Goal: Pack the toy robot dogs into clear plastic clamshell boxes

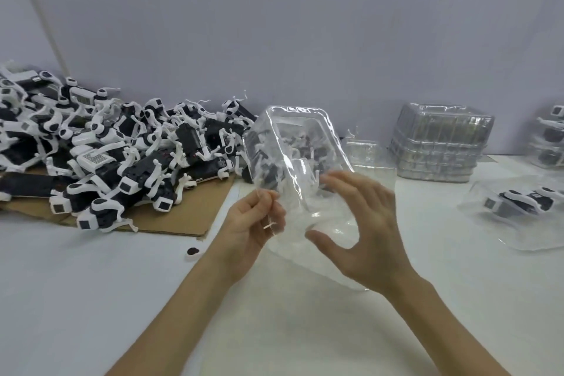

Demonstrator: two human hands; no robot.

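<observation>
The heap of toy dogs (106,149) lies on cardboard (189,210) along the tabletop's (91,299) back-left edge. The step looks like opening a box to fill: spread the halves gently and fully, then set the box down flat.

A stack of empty boxes (439,140) stands at the back right. The held box (293,146), above the middle, appears empty. A packed box (518,207) at the right edge holds one dog.

The right hand (363,223) is spread open against the held box; the left hand (250,223) pinches its edge.
</observation>
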